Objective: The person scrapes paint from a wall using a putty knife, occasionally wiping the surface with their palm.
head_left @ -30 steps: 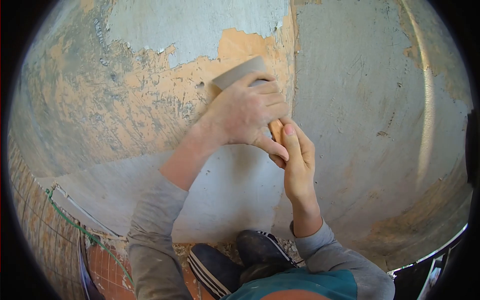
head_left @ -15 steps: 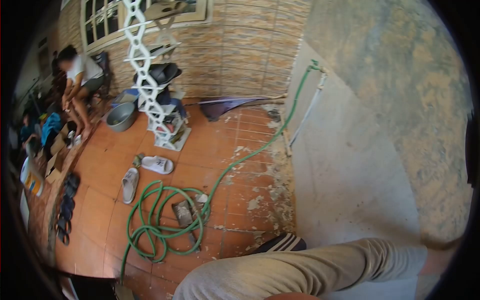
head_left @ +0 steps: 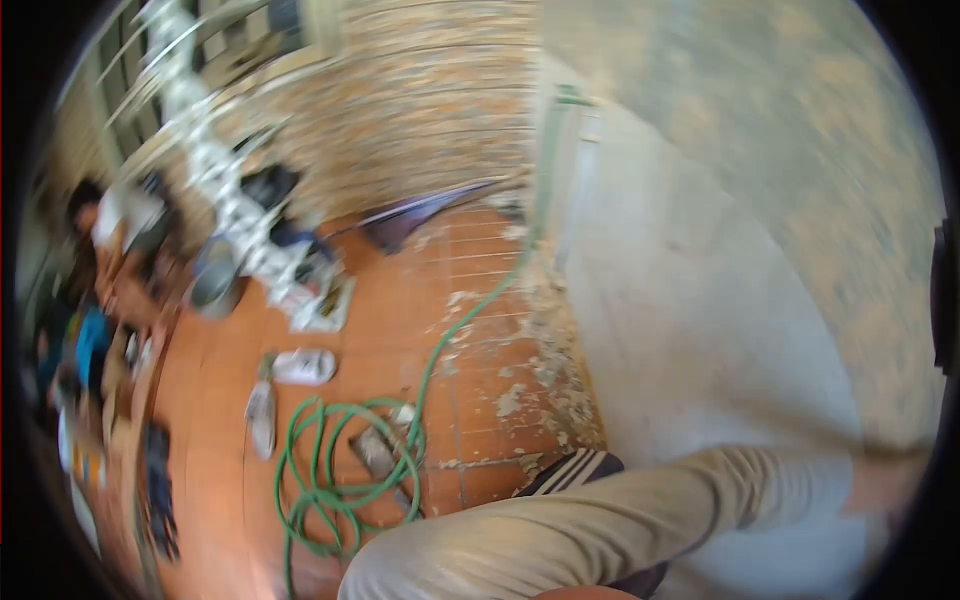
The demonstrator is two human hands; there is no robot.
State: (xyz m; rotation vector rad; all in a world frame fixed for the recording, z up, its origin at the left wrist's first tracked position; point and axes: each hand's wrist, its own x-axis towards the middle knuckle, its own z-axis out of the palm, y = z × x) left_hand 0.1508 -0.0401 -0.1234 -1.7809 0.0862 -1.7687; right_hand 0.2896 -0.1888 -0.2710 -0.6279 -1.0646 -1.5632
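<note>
The left arm (head_left: 620,522) enters at the bottom centre of the view and extends to the right, rising slightly toward the wall (head_left: 690,270). The grey sleeve (head_left: 780,488) is creased and ends short of the right edge, exposing the bare forearm (head_left: 885,483), which is blurred. The left hand lies beyond the visible area; its state, apart, together or clamped, cannot be determined. The right hand is likewise outside the view; its state cannot be determined. The wall occupies the right side, pale below and mottled above. A dark trouser leg (head_left: 580,470) with white stripes is partly covered by the arm. The green hose (head_left: 345,490) lies coiled on the tiled floor (head_left: 215,440), left of the arm.
</note>
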